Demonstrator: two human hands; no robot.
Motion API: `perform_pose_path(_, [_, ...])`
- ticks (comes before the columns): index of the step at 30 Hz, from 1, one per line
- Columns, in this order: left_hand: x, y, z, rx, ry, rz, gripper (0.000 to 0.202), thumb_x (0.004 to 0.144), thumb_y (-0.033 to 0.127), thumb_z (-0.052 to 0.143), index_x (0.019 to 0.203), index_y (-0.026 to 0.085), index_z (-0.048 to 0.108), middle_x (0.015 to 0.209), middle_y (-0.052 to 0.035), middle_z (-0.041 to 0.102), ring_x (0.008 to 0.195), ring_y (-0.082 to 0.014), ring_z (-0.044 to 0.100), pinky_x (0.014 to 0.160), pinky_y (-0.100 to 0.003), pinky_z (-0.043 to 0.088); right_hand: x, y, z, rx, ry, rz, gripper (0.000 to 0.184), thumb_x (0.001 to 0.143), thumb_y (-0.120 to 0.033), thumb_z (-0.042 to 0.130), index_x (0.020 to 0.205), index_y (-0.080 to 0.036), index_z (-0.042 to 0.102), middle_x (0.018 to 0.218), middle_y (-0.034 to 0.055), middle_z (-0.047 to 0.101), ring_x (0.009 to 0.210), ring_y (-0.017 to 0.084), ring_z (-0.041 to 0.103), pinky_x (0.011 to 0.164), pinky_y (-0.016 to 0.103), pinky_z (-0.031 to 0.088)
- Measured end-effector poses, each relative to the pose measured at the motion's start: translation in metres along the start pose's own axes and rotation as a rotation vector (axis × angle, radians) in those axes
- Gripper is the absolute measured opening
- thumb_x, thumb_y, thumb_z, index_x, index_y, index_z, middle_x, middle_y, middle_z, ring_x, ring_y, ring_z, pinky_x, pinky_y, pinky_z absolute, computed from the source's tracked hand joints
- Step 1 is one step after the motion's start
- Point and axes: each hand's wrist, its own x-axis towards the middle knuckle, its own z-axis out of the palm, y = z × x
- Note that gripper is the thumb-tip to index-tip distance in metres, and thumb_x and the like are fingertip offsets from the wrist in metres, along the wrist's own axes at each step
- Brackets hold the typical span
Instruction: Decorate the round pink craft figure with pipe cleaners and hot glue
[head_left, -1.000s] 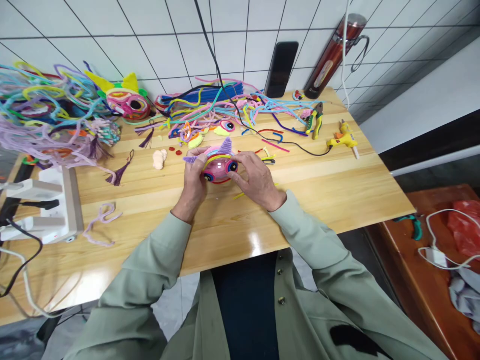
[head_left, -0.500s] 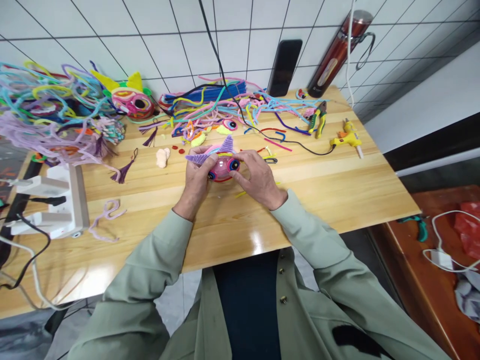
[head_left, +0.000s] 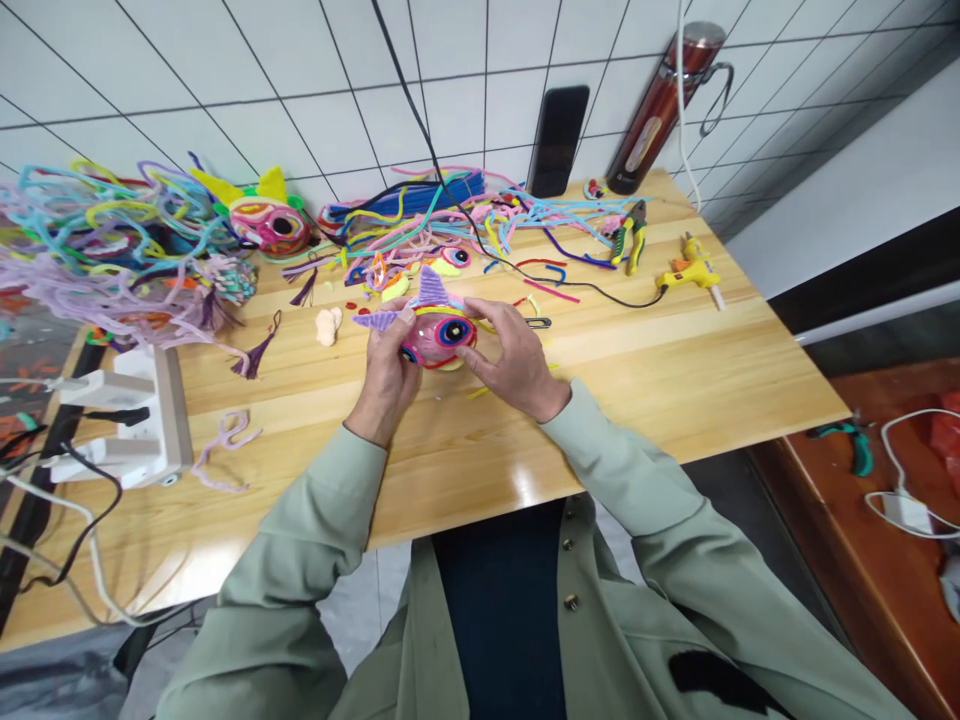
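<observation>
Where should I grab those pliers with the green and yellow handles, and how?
Best, I think, by both green-and-yellow handles of the dark-headed pliers, coming from the near side. The handles spread apart toward the near edge of the wooden table, while the head points toward the white tiled wall.

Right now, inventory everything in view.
Toy head: 1, pink, between hands
Horned figure: 1, multicoloured, back left
Pipe cleaners: many, mixed, back
Tassels: several, purple, left
Power strip: 1, white, left
Cables: several, black or white, scattered
Phone: 1, black, against wall
Flask: 1, reddish, back right
Pliers: 1, yellow-green, right
Glue gun: 1, yellow, right
Table: 1, light wood, centre
Wall: 1, white, behind table
Bench: 1, brown, lower right
Left hand: 1, green-sleeved, on toy head
Right hand: 1, green-sleeved, on toy head
</observation>
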Motion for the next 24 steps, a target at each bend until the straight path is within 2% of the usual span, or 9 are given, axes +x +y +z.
perform_pose_path(7, [-0.007,0.005,0.012,-0.122,0.096,-0.048,0.049,0.078,0.05,0.116,0.101,0.025,0.081,0.104,0.0003,0.091,0.096,-0.0209,0.087,0.095,-0.03,0.072,-0.001,-0.004,0.002,-0.015,0.028,-0.051,0.065,0.127,-0.065,0.054,0.174,-0.021,0.062,0.153,0.0198,0.084,0.139,0.036,0.08,0.123,0.058,0.067])
perform_pose_path(10, [-0.007,0.003,0.011,-0.121,0.1,-0.063,0.049,0.077,0.052,0.116,0.095,0.025,0.08,0.105,0.0002,0.091,0.098,-0.0207,0.087,0.096,-0.03,0.072,-0.002,-0.004,0.007,-0.021,0.024,-0.07,0.072,0.124,-0.072,0.056,0.176,-0.022,0.06,0.157,0.0203,0.082,0.144,0.038,0.078,0.128,0.061,0.065])
perform_pose_path(15, [-0.01,-0.004,0.013,-0.13,0.131,-0.043,0.047,0.075,0.05,0.116,0.101,0.025,0.085,0.103,0.0005,0.089,0.096,-0.019,0.085,0.098,-0.029,0.071,-0.004,0.001,0.016,0.006,-0.014,-0.055,0.087,0.117,-0.082,0.065,0.176,-0.018,0.058,0.165,0.0251,0.076,0.156,0.042,0.071,0.136,0.066,0.058])
perform_pose_path(21, [-0.015,-0.013,0.016,-0.088,0.186,-0.042,0.046,0.074,0.045,0.116,0.101,0.024,0.085,0.102,0.002,0.087,0.096,-0.0166,0.081,0.099,-0.028,0.068,-0.005,0.014,0.022,0.044,-0.067,-0.01,0.087,0.114,-0.076,0.075,0.174,-0.014,0.057,0.161,0.0268,0.077,0.152,0.042,0.072,0.132,0.064,0.061])
perform_pose_path(24, [-0.013,-0.007,0.01,-0.043,0.232,-0.048,0.047,0.083,0.061,0.108,0.098,0.024,0.084,0.1,-0.0005,0.087,0.095,-0.0184,0.081,0.095,-0.029,0.068,-0.005,0.016,0.021,0.041,-0.069,-0.04,0.08,0.114,-0.062,0.082,0.174,-0.015,0.056,0.16,0.0261,0.077,0.153,0.041,0.071,0.133,0.063,0.061])
